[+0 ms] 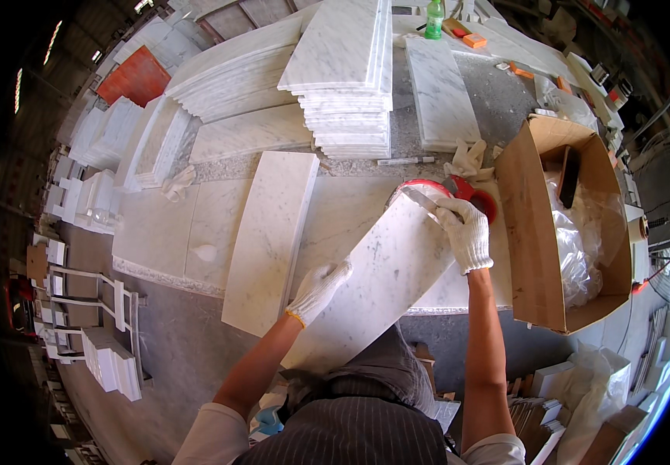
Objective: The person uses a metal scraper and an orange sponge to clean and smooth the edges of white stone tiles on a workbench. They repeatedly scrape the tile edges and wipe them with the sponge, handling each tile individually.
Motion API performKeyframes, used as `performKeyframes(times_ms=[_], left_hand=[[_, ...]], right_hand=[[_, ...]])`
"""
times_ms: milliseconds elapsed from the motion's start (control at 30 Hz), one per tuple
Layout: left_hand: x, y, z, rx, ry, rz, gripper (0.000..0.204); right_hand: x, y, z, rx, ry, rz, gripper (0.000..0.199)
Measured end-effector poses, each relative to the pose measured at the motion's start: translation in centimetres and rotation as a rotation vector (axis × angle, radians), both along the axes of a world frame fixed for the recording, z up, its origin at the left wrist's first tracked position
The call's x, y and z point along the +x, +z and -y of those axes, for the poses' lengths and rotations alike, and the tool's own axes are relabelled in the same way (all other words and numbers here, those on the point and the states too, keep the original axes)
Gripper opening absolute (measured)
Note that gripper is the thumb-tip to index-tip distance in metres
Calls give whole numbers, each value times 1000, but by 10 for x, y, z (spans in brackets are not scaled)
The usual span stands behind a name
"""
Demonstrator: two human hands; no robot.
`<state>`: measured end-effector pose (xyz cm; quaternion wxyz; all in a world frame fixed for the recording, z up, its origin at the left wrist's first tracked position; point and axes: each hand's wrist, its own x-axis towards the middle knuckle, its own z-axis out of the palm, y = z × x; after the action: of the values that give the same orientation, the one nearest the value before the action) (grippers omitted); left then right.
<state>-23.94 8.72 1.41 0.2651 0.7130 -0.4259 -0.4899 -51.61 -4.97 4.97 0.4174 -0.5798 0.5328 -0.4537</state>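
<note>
A long white marble slab with grey veining (377, 271) lies at a slant in front of me, its near end close to my body. My left hand (321, 291), in a white knit glove, is closed on the slab's left edge. My gloved right hand (466, 232) pinches a thin, flat, grey blade-like tool (420, 200) over the slab's far end. Just beyond that hand is a red tape dispenser (483, 201), partly hidden by it. Left of the slab, a second marble slab (269, 240) rests on the bench and juts past its front edge.
Stacked marble slabs (342, 101) stand at the back. To the right is an open cardboard box (525, 232) holding clear plastic. A marker (404, 161), a spare glove (466, 159) and a green bottle (434, 19) lie or stand farther back. A metal rack (122, 306) is at left.
</note>
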Motion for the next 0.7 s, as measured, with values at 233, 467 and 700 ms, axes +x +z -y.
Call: performKeyframes(times_ms=[233,467,700], left_hand=[[-1,11,2,65,-6,-25,42],[-3,8,2,-7,-21,31,62],[-7,18,4,54,-13,5,47]], right_hand=[[-2,11,-6,69,4,18,20],[-1,11,-6,13,-51,-37,19],[-2,12,-8,-66,9,-44,19]])
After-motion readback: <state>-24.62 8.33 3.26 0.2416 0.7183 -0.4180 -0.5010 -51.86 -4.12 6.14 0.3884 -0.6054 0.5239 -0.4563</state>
